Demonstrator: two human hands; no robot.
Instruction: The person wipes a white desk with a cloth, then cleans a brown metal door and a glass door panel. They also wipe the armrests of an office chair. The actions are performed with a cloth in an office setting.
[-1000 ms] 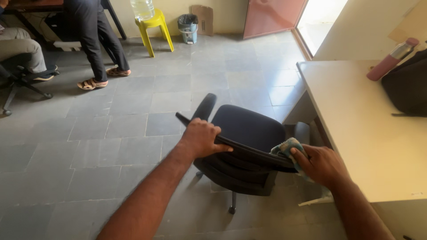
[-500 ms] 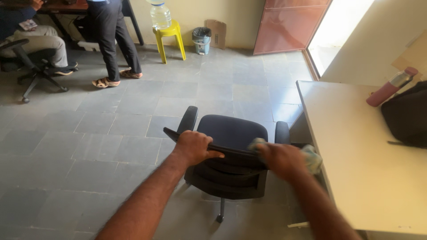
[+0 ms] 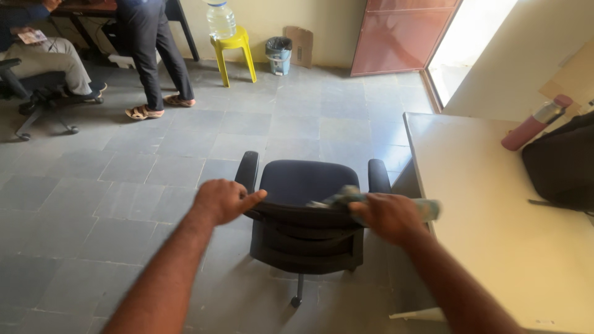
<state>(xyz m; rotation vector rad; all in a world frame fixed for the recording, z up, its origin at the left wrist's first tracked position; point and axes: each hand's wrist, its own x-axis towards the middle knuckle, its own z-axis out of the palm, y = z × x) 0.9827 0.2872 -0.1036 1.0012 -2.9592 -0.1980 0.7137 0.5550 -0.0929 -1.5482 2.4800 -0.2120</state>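
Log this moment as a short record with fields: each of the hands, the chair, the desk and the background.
left hand: left hand grips the top edge of the chair's backrest
right hand: right hand holds a greenish cloth on the backrest top
chair: dark office chair with armrests, on a grey tiled floor
desk: pale desk beside the chair, bearing a pink bottle and a black bag
background: yellow stool carrying a water jug; two people at the far left

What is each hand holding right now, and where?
The left hand grips the top edge of the office chair's backrest. The right hand presses a blurred cloth on that edge.
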